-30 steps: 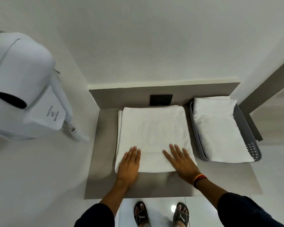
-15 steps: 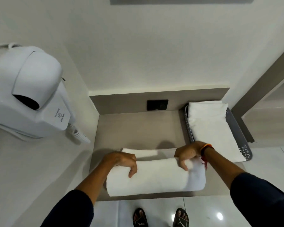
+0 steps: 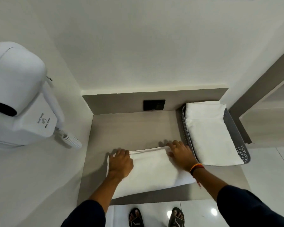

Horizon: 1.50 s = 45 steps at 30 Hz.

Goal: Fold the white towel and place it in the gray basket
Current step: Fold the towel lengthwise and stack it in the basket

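A white towel (image 3: pixel 152 171) lies folded into a narrow band on the near half of the grey counter (image 3: pixel 134 128). My left hand (image 3: pixel 120 162) rests flat on its left end, fingers spread toward the far edge. My right hand (image 3: pixel 180 154) lies flat on its right end, fingertips at the folded far edge. Neither hand grips the cloth. The gray basket (image 3: pixel 236 136) stands at the counter's right side, just beyond my right hand, and holds another folded white towel (image 3: pixel 208 131).
A white wall-mounted hair dryer (image 3: pixel 18 99) with a coiled cord juts out on the left wall. A black socket plate (image 3: pixel 154 104) sits on the counter's back panel. The wall closes the counter at back and left. My sandalled feet (image 3: pixel 156 217) stand on glossy floor tiles below.
The towel went from a wide flat sheet to a narrow folded band near the front edge. Both hands carried the far half toward me, then let go and pressed flat on the ends.
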{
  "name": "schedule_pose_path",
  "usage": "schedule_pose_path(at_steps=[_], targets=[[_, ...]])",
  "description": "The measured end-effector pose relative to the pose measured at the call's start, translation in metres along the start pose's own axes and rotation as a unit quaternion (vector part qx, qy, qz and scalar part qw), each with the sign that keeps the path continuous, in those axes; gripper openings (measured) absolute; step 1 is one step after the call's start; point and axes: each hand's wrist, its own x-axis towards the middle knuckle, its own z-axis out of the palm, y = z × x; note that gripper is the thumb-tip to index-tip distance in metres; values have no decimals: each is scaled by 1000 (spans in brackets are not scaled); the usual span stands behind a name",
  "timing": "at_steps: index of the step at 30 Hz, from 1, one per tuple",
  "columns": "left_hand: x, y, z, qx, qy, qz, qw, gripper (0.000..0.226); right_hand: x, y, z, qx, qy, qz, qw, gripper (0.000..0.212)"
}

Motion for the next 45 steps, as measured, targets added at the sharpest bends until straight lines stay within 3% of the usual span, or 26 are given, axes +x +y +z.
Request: schedule_pose_path(at_steps=[2, 4, 7, 10, 17, 20, 22, 26, 28, 30, 32, 35, 38, 41, 45], targets=[[-7, 10, 1, 11, 65, 10, 998, 44, -14, -14, 18, -18, 98, -2, 995, 49], [-12, 21, 3, -37, 118, 49, 991, 44, -27, -27, 31, -7, 111, -32, 993, 53], [-23, 38, 15, -100, 70, 134, 983, 58, -40, -35, 53, -34, 78, -88, 992, 62], [-30, 43, 38, -81, 30, 182, 979, 70, -45, -36, 70, -35, 53, -73, 995, 66], [-8, 43, 47, -70, 6, 128, 989, 75, -18, -27, 78, -44, 53, -100, 993, 67], [-3, 51, 41, -83, -8, 47, 995, 79, 4, -28, 56, -75, 61, -130, 987, 67], [-3, 61, 33, -82, -12, -29, 996, 84, 9, -35, 43, -79, 89, -87, 989, 70], [-8, 68, 23, -166, -60, -113, 978, 97, -17, -40, 47, 47, 113, 87, 989, 79], [-13, 66, 21, -211, -75, -68, 972, 96, -33, -36, 55, 187, 75, 133, 970, 84], [-17, 67, 20, -233, -73, 3, 970, 91, -45, -35, 59, 308, 51, 117, 943, 90], [-21, 72, 20, -347, -86, 31, 933, 93, -52, -35, 60, 382, 39, 95, 918, 93], [-28, 76, 24, -552, -87, 32, 829, 98, -57, -26, 60, 449, 16, 68, 891, 96], [-36, 80, 30, -639, -125, 50, 758, 95, -63, -9, 53, 517, -24, 47, 855, 96], [-36, 91, 21, -720, -136, 24, 680, 96, -63, 3, 35, 555, -12, 55, 830, 89], [-20, 125, -12, -771, -100, 38, 628, 94, -55, 31, -13, 567, 40, 27, 823, 84]])
